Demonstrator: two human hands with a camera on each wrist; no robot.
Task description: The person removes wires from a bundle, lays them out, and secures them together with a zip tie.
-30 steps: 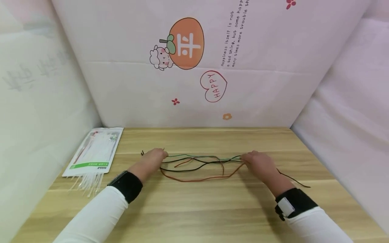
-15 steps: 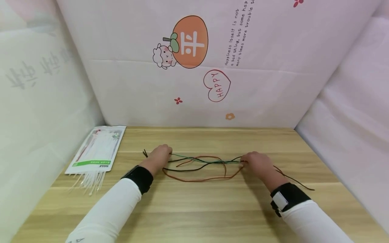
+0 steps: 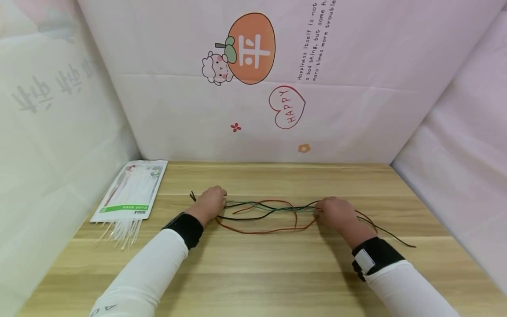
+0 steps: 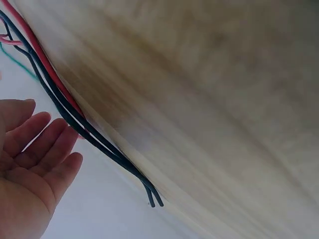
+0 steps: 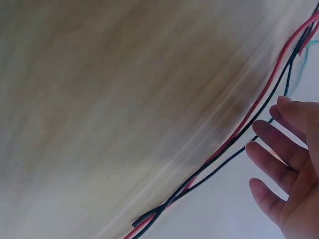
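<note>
Red, black and green wires (image 3: 241,219) laid lengthwise across wooden tabletop (image 3: 253,277)

At far left, a printed bag (image 3: 128,189) lies flat with white ties (image 3: 126,231) protruding from its near end; this position places them within reach yet well apart from the wires. Next, the left hand (image 3: 211,203) rests at one end of the wires, fingers relaxed and parted, fingertips against them rather than wrapped around. Two black ends (image 4: 155,194) project beyond it, nearly level. At centre the wires cross and separate, one red wire (image 3: 257,233) bowing out on the near side. The right hand (image 3: 336,213) takes a matching position at the opposite end: fingers loosely extended, fingertips at the wires, firm contact not confirmed. Past it, a black tail (image 3: 396,238) runs out farther than the red. Placing the hands at both ends appears meant to guide the wires as one group and limit sideways spread.
</note>
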